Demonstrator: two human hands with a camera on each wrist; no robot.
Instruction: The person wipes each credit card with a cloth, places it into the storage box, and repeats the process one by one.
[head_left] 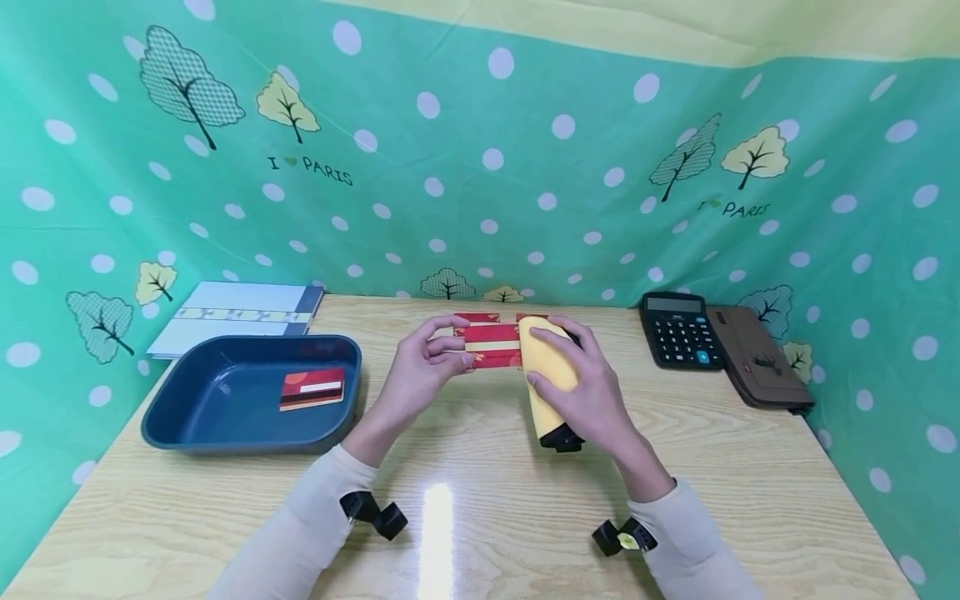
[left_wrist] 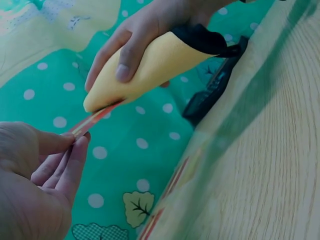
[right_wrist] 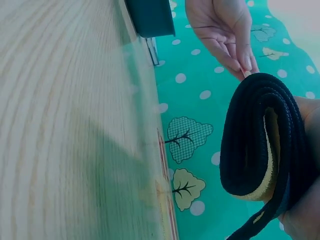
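Wood-grain table (head_left: 480,450): L hand (head_left: 420,367) pinches red card (head_left: 492,359) w/ cream stripe; R hand (head_left: 588,387) grips folded yellow cloth (head_left: 546,367), blk edge.

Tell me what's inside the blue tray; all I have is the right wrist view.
Observer: At least one red card with a white band lies in the tray.
Operator: And what is the left hand pinching?
Observer: A striped card, red and cream in the head view.
Operator: Which face of the folded cloth does it meet?
Observer: The yellow one, in the left wrist view; whether it goes between folds I can't tell.
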